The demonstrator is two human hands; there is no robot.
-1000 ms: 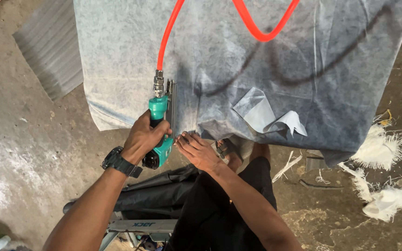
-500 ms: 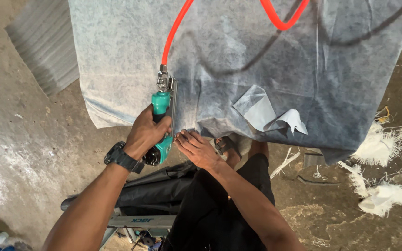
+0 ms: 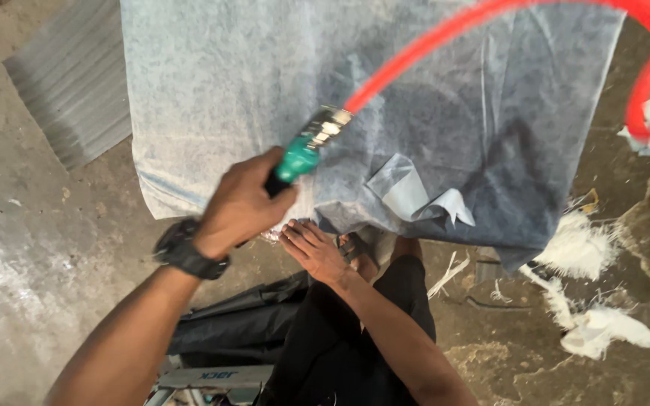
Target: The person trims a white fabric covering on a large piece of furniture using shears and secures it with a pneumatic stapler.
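My left hand (image 3: 244, 204) is shut around the handle of a teal pneumatic staple gun (image 3: 298, 158), lifted and tilted over the near edge of a grey fabric-covered panel (image 3: 280, 83). A red air hose (image 3: 490, 22) runs from the gun's metal fitting up and to the right, where it loops. My right hand (image 3: 314, 248) lies flat with fingers together, pressing the folded grey fabric edge at the panel's underside, just below the gun. A black watch sits on my left wrist.
The floor is bare concrete (image 3: 39, 263). A ribbed grey sheet (image 3: 77, 83) lies at upper left. White stuffing scraps (image 3: 588, 301) are scattered at right. Black cloth (image 3: 242, 331) and a metal frame piece (image 3: 212, 376) sit by my legs.
My left hand has lifted the staple gun off the fabric edge and tipped it rightward, toward the camera. The hose swung across the panel. My right hand stayed on the fabric edge.
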